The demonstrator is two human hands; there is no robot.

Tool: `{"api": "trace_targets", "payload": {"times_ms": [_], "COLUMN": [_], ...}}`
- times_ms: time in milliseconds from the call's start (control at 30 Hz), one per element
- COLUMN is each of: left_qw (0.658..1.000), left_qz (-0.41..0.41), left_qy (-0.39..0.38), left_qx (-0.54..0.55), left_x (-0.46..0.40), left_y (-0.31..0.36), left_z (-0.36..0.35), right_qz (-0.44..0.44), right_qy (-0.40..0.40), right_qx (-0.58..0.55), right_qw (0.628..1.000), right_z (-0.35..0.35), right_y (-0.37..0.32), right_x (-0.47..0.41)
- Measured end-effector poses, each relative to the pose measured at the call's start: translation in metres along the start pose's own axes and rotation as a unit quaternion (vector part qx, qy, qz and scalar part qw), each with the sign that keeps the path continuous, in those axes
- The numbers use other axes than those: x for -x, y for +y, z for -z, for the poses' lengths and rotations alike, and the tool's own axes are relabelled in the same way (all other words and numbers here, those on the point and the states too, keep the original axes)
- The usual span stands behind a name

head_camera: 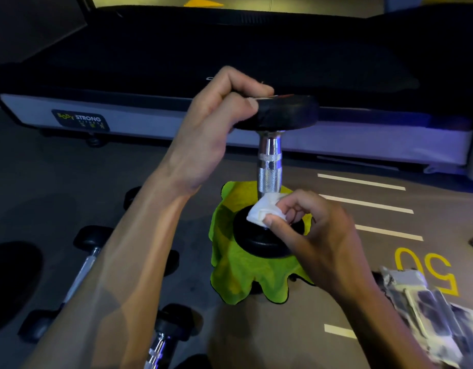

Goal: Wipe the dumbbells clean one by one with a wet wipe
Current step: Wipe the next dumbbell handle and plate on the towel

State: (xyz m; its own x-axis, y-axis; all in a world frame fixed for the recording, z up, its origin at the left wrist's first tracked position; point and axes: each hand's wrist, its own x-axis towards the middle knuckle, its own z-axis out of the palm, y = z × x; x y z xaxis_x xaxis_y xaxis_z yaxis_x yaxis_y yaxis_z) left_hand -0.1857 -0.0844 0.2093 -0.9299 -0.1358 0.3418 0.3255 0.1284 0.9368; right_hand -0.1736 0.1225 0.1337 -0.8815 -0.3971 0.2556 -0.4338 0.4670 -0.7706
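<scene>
Now the dumbbell [270, 169] stands upright on a green cloth [238, 275] on the floor. The left hand [216, 123] grips its upper head, and the right hand [310, 230] pinches a folded wet wipe [262, 211] against the handle's base. I think the wipe should turn fully round the handle while the left hand keeps it steady. The far side of the handle is hidden.

The upright dumbbell [270, 182] stands on the cloth [230, 272]. Two more dumbbells [78, 283] lie left of the cloth, the treadmill [230, 62] behind it, a packet [427, 310] to its right.
</scene>
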Motion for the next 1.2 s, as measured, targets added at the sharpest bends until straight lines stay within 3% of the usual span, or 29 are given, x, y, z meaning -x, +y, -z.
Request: {"api": "trace_targets", "payload": {"times_ms": [233, 467, 700, 933, 1200], "left_qw": [0.997, 0.997, 0.997, 0.997, 0.998], "left_qz": [-0.056, -0.057, -0.060, -0.062, -0.059], "left_qy": [0.014, 0.004, 0.017, 0.008, 0.011], "left_qx": [-0.054, -0.049, -0.037, -0.040, -0.027], "left_x": [0.006, 0.008, 0.007, 0.005, 0.004], "left_y": [0.002, 0.005, 0.002, 0.001, -0.001], "left_z": [0.000, 0.002, 0.000, 0.001, 0.000], "right_qz": [0.046, 0.089, 0.025, 0.077, 0.066], "right_qy": [0.032, 0.138, 0.041, 0.143, 0.082], "right_qx": [0.057, -0.056, -0.036, -0.087, -0.003], "right_qw": [0.997, 0.985, 0.998, 0.983, 0.994], "right_z": [-0.008, -0.011, -0.015, -0.014, -0.021], "right_y": [-0.004, -0.032, -0.005, -0.029, 0.006], "right_x": [-0.003, -0.032, 0.005, -0.033, 0.007]}}
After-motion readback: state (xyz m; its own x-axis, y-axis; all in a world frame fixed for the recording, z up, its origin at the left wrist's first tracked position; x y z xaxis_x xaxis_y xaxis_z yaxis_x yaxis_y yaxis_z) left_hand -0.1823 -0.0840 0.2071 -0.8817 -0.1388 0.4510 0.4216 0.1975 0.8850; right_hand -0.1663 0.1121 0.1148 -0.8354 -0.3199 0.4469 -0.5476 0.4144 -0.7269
